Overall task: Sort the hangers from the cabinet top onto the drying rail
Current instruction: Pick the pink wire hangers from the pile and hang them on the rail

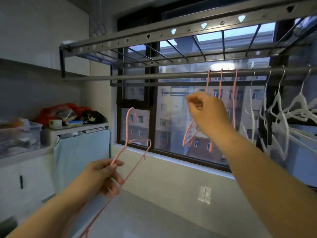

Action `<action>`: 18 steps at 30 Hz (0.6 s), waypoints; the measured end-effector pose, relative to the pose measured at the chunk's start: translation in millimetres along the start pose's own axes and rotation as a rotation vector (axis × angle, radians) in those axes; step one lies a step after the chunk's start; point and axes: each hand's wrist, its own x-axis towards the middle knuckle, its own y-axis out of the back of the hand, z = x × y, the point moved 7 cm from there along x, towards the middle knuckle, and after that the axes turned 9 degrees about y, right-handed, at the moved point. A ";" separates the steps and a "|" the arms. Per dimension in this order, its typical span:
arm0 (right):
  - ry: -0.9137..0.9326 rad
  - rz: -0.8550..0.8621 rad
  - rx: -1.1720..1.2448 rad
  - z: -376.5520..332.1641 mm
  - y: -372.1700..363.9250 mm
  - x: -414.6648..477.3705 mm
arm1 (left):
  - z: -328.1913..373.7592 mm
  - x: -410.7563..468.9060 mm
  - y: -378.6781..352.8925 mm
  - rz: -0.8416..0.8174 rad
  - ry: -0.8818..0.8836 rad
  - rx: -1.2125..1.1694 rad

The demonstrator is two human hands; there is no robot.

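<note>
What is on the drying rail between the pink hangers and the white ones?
Nothing: the head view shows the drying rail bare between the last pink hanger and the first white hanger.

Your left hand (106, 176) grips a pink hanger (126, 127), lower centre. Your right hand (207, 112), fingers curled, overlaps three hung pink hangers (235, 93) on the rail (137, 77), centre right.
</note>
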 end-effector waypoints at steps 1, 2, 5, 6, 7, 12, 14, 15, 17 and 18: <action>-0.018 -0.017 -0.062 6.3 0.9 6.5 | 9.2 13.1 -3.4 -0.007 -0.021 0.004; -0.034 -0.042 -0.127 13.4 0.0 10.7 | 17.5 25.7 -7.4 -0.018 -0.044 0.014; -0.089 -0.108 -0.228 29.0 -6.9 11.8 | 36.4 59.3 -22.9 -0.073 -0.100 0.012; -0.115 -0.130 -0.232 31.8 -10.6 9.3 | 41.3 68.9 -29.0 -0.097 -0.108 0.003; -0.142 -0.153 -0.250 34.3 -14.3 6.3 | 45.8 77.7 -35.3 -0.123 -0.112 -0.009; -0.253 -0.237 -0.515 44.1 -25.8 -6.1 | 70.4 116.4 -67.6 -0.269 -0.151 -0.069; -0.301 -0.252 -0.613 48.0 -29.0 -11.4 | 79.4 130.2 -79.0 -0.330 -0.162 -0.082; -0.324 -0.258 -0.647 49.8 -29.9 -14.0 | 83.9 136.2 -84.6 -0.362 -0.166 -0.085; -0.359 -0.256 -0.693 54.3 -29.4 -17.6 | 94.2 145.7 -95.7 -0.427 -0.174 -0.085; -0.372 -0.242 -0.706 55.8 -27.8 -18.4 | 100.2 149.1 -100.9 -0.459 -0.178 -0.078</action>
